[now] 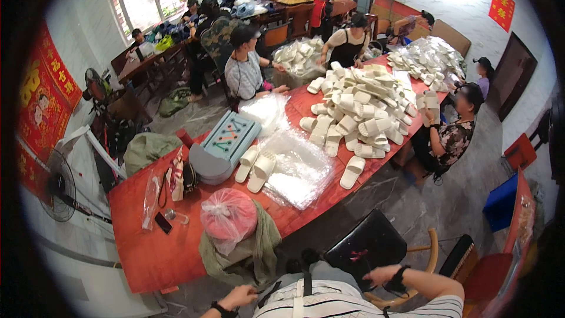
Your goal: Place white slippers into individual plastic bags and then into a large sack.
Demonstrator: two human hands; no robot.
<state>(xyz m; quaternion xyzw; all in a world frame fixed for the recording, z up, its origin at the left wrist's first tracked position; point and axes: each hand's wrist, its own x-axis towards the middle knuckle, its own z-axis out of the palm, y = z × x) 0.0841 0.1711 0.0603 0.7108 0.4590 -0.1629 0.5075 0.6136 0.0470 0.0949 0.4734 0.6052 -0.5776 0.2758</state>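
A black-seated chair (368,246) and a plastic-wrapped red bundle (235,219) stand just ahead of you.
To your right, the chair's dark, glossy seat bears a small pink mark, with a curved, pale wooden rail beside it. To your left, the rounded bundle shows through clear, crumpled plastic, olive cloth (268,240) draped around it in loose folds below.

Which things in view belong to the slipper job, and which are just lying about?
Likely the job:
cream slipper pile
separate slipper pair
clear plastic bags
red-topped table bearing them

Likely just lying about:
dark phone on the table's left end
standing fan at far left
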